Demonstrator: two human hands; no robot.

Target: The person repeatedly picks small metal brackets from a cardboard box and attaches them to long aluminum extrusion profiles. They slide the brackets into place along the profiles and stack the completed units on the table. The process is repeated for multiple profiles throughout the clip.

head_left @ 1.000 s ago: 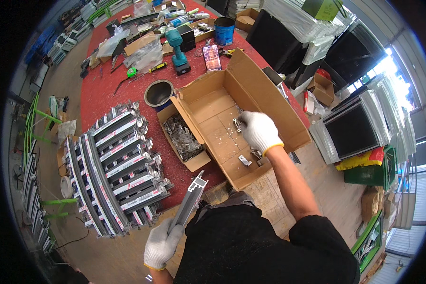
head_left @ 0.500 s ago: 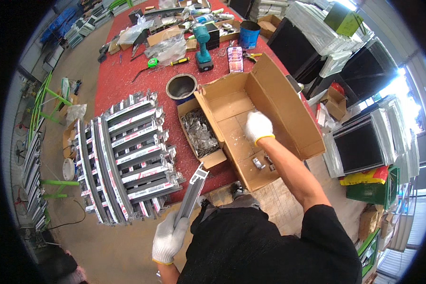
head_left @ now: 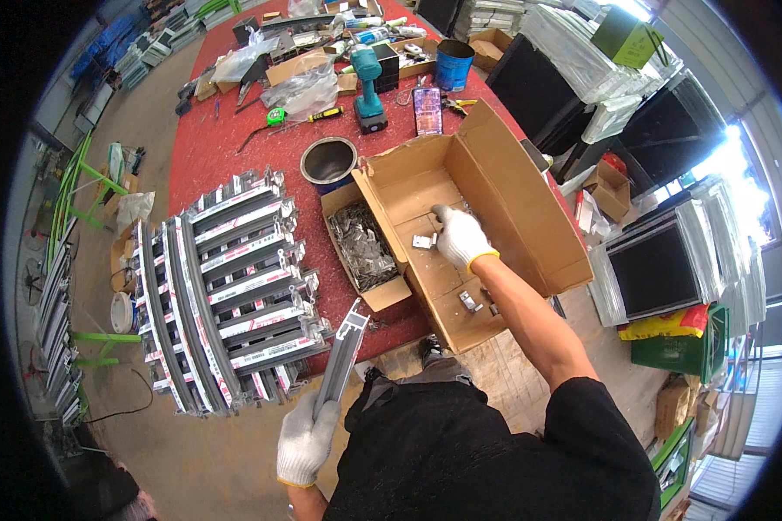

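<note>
My left hand (head_left: 308,441), in a white knit glove, is wrapped round a grey aluminium profile (head_left: 342,358) at the lower middle. The profile tilts upward, its hollow cut end facing the table. Inside a long open cardboard box (head_left: 513,195), my right hand (head_left: 462,236), gloved alike, has its fingers curled. A small silver metal bracket (head_left: 424,241) shows at its thumb side and seems pinched there; the contact itself is hidden. Another small metal bracket (head_left: 470,301) lies on the box floor closer to me, with a darker piece partly behind my forearm.
Stacked profiles (head_left: 243,295) cover the table's left side. A smaller box of metal pieces (head_left: 361,247) adjoins the large box. Beyond stand a dark round pot (head_left: 328,163), a teal cordless drill (head_left: 368,91), a phone (head_left: 427,111) and a blue can (head_left: 453,65).
My right hand has shifted slightly left inside the box, and the silver bracket now shows beside its thumb. My left hand keeps its hold on the profile.
</note>
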